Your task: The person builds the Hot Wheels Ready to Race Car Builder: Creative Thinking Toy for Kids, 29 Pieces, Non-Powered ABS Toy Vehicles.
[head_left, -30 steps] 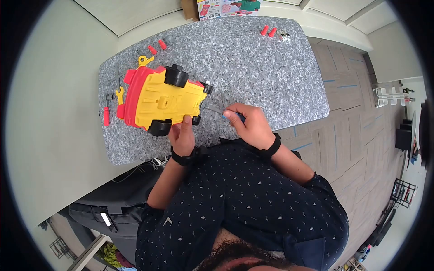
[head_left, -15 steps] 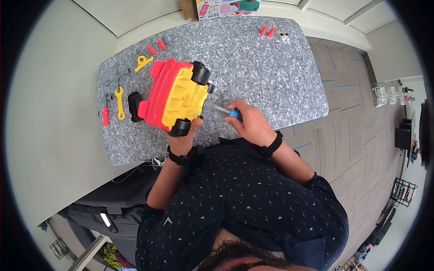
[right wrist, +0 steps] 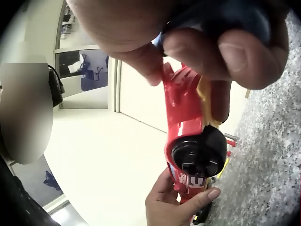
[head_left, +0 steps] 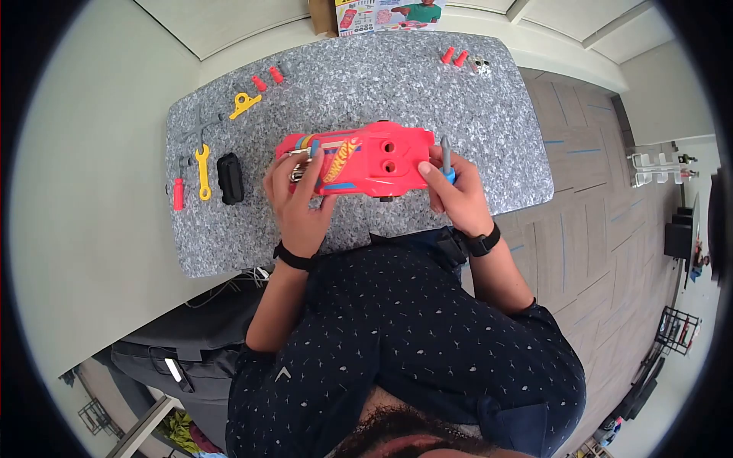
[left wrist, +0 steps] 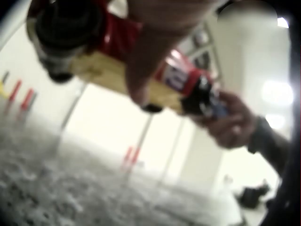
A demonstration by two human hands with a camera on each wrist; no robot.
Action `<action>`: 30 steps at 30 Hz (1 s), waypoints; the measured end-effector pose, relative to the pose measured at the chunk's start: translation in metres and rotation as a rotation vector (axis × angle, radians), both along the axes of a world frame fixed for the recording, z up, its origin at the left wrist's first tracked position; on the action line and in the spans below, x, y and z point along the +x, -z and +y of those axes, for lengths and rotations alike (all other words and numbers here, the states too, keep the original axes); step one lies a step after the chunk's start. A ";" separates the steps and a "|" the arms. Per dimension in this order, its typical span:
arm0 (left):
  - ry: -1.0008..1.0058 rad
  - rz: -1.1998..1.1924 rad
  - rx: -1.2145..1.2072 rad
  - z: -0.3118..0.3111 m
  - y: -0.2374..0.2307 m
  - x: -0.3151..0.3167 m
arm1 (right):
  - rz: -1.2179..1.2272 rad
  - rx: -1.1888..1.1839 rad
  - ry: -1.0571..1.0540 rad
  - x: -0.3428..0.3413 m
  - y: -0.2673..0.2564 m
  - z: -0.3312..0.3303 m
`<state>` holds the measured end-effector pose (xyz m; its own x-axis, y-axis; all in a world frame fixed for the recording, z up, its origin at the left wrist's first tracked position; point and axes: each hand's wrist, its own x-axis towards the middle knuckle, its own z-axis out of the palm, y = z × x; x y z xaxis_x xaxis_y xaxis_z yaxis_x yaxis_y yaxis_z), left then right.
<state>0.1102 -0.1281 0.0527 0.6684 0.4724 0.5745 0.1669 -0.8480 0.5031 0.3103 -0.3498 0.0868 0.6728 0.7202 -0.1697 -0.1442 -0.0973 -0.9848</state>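
Note:
A red toy car [head_left: 412, 160] is held right side up above the table, with two round holes in its top. My left hand [head_left: 299, 210] grips its left end, fingers over the top and thumb along the near side. The right hand [head_left: 462, 198] has its thumb on the car's right end and also holds a blue-handled screwdriver [head_left: 450, 176], its grey shaft pointing away from me. In the left wrist view the car's yellow base [left wrist: 108, 70] shows under the fingers. A black wheel [right wrist: 195, 153] faces the right wrist camera.
On the table's left lie a black plastic piece [head_left: 230, 178], a yellow wrench [head_left: 202, 174], a red-handled tool [head_left: 179, 195] and a yellow piece with a ring [head_left: 244, 105]. Red pegs [head_left: 275, 75] lie behind them. More red pegs [head_left: 461, 58] stand far right; a printed box [head_left: 389, 15] is behind.
The car has turned over from yellow underside to red top and moved right. My left hand has shifted to its left end. The right hand, keeping the screwdriver, has moved right onto the other end.

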 end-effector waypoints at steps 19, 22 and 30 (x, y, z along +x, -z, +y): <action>0.030 0.188 -0.038 0.005 0.029 0.019 | -0.242 -0.242 0.092 0.074 0.070 0.027; 0.044 0.188 -0.053 0.007 0.023 0.015 | -0.605 -0.217 0.271 0.125 0.072 0.022; 0.021 0.194 -0.105 0.008 0.011 -0.014 | -0.860 -0.734 0.524 0.305 0.090 0.026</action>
